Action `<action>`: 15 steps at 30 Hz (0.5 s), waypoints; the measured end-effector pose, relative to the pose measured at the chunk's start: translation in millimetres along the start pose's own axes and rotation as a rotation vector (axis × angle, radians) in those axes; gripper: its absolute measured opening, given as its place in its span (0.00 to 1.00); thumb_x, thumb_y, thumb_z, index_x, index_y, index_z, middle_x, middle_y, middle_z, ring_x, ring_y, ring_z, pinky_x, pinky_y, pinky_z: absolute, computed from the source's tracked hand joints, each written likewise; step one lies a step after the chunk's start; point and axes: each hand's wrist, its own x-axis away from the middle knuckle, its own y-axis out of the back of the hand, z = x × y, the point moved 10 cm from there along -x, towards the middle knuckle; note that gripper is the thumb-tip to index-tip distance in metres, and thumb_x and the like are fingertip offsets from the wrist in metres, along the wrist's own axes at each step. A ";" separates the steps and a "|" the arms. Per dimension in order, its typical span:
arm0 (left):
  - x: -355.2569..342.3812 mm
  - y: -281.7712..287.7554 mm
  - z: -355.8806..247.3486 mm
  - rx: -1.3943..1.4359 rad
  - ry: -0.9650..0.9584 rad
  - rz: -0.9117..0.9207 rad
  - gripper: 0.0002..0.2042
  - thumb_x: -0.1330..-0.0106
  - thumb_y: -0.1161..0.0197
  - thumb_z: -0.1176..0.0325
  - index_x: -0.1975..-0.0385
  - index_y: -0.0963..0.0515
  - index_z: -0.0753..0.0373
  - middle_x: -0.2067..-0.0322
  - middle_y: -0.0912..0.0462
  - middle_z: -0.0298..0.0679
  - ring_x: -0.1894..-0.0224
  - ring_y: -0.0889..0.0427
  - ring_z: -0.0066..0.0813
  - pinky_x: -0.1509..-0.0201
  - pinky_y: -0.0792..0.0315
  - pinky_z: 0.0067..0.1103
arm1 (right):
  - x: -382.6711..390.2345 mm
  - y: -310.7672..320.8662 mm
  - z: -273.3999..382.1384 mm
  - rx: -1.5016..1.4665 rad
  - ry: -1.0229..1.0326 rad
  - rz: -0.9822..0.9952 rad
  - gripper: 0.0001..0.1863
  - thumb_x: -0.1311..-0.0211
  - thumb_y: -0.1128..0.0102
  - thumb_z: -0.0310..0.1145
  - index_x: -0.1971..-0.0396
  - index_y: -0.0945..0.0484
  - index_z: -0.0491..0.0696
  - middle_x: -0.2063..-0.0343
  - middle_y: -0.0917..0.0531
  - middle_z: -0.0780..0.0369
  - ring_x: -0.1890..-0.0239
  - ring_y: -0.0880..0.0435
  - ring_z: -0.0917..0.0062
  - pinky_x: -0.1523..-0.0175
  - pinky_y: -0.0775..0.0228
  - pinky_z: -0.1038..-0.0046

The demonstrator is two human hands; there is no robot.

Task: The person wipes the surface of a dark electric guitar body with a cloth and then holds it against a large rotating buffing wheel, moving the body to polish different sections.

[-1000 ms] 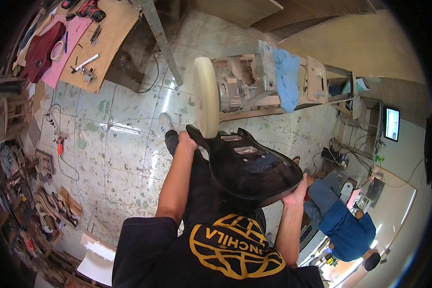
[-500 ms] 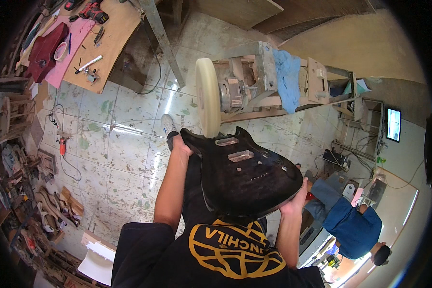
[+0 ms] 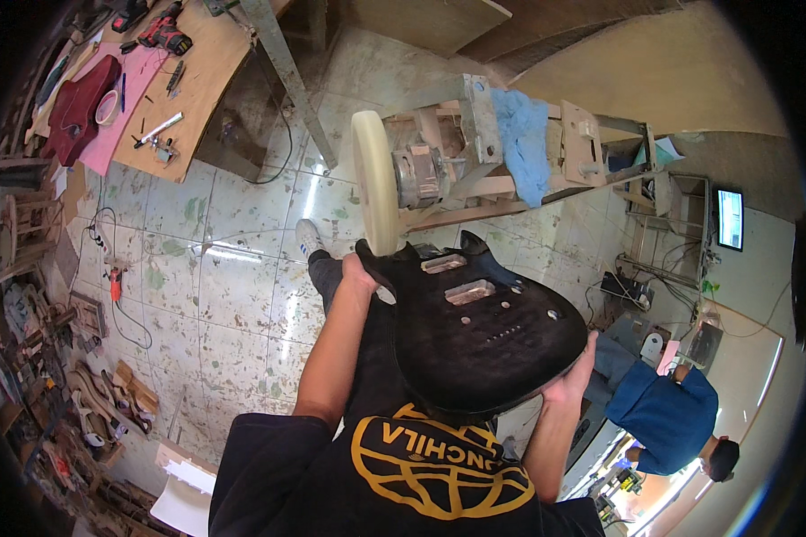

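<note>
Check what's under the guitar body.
Dark trousers show past its left edge; the right hand holds its right edge. The guitar body hides its underside and whatever lies directly below.

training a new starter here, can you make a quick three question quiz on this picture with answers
1. True or false: the left hand and the right hand are both on the black guitar body.
2. Which lies on the pink sheet?
a) a white shoe
b) a dark red guitar body
c) a lit screen
3. Fill in: in the picture, the blue cloth hangs to the ___ of the pale wheel.

Key: 1. True. 2. b. 3. Right.
</note>
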 end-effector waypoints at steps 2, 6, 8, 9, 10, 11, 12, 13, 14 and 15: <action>-1.7 0.7 8.3 -0.001 0.004 0.000 0.24 0.31 0.71 0.62 0.43 0.34 0.68 0.47 0.29 0.55 0.46 0.28 0.51 0.40 0.34 0.43 | 5.3 2.5 7.9 0.017 0.006 -0.007 0.27 0.32 0.59 0.55 0.51 0.26 0.45 0.53 0.21 0.58 0.51 0.23 0.65 0.43 0.32 0.62; 4.4 4.7 20.0 -0.064 -0.004 -0.039 0.23 0.32 0.69 0.65 0.46 0.32 0.70 0.50 0.27 0.55 0.48 0.26 0.51 0.41 0.32 0.42 | 10.9 19.7 23.7 0.052 0.033 -0.039 0.28 0.32 0.59 0.54 0.50 0.26 0.45 0.51 0.22 0.58 0.50 0.24 0.65 0.42 0.34 0.62; 11.9 -2.4 32.8 -0.079 -0.010 -0.038 0.23 0.33 0.69 0.65 0.46 0.32 0.70 0.50 0.27 0.56 0.48 0.26 0.50 0.41 0.32 0.42 | 9.7 34.3 33.4 0.054 0.040 -0.036 0.28 0.31 0.60 0.54 0.50 0.27 0.45 0.50 0.23 0.58 0.49 0.24 0.64 0.42 0.34 0.61; 15.3 -5.5 35.3 -0.093 -0.021 -0.038 0.22 0.33 0.69 0.66 0.47 0.32 0.71 0.51 0.26 0.56 0.49 0.26 0.50 0.41 0.32 0.41 | 10.2 36.3 36.1 0.055 0.039 -0.034 0.28 0.31 0.60 0.54 0.50 0.27 0.45 0.50 0.23 0.58 0.49 0.24 0.64 0.42 0.34 0.61; 14.9 -5.4 36.2 -0.092 -0.022 -0.038 0.22 0.33 0.69 0.66 0.47 0.32 0.71 0.51 0.26 0.56 0.49 0.26 0.50 0.41 0.32 0.41 | 10.7 37.4 37.9 0.063 0.038 -0.034 0.28 0.31 0.60 0.54 0.50 0.27 0.45 0.50 0.23 0.58 0.49 0.24 0.64 0.42 0.33 0.61; 15.2 -6.1 39.2 -0.057 0.001 -0.039 0.24 0.31 0.69 0.62 0.45 0.33 0.69 0.49 0.27 0.55 0.47 0.27 0.50 0.40 0.34 0.42 | 10.5 38.4 40.0 0.070 0.038 -0.035 0.28 0.31 0.60 0.54 0.49 0.27 0.45 0.50 0.22 0.58 0.49 0.24 0.64 0.43 0.33 0.61; 13.3 -5.1 43.9 -0.023 0.028 -0.039 0.25 0.29 0.70 0.58 0.44 0.33 0.68 0.47 0.28 0.55 0.45 0.28 0.50 0.38 0.36 0.44 | 6.3 43.8 42.1 0.068 0.049 -0.034 0.28 0.31 0.61 0.54 0.49 0.28 0.44 0.50 0.23 0.57 0.49 0.24 0.64 0.42 0.33 0.62; 5.8 1.6 41.8 -0.018 0.026 -0.036 0.25 0.29 0.70 0.58 0.44 0.33 0.68 0.47 0.28 0.55 0.45 0.28 0.50 0.38 0.36 0.44 | 3.2 41.9 40.0 0.073 0.050 -0.029 0.28 0.31 0.61 0.54 0.49 0.28 0.44 0.50 0.23 0.57 0.49 0.24 0.64 0.42 0.33 0.62; -2.4 7.7 34.7 -0.019 -0.011 -0.035 0.25 0.29 0.70 0.58 0.44 0.33 0.68 0.47 0.28 0.55 0.45 0.28 0.49 0.38 0.36 0.43 | -0.1 39.6 38.4 0.078 0.058 -0.045 0.29 0.31 0.61 0.54 0.49 0.28 0.44 0.50 0.23 0.57 0.49 0.24 0.64 0.42 0.33 0.62; -7.6 10.6 27.8 -0.021 -0.046 -0.038 0.24 0.29 0.69 0.58 0.44 0.34 0.68 0.47 0.28 0.54 0.46 0.27 0.49 0.39 0.35 0.43 | -4.7 39.2 36.2 0.082 0.066 -0.065 0.29 0.31 0.62 0.54 0.49 0.28 0.43 0.50 0.23 0.56 0.49 0.24 0.64 0.42 0.33 0.62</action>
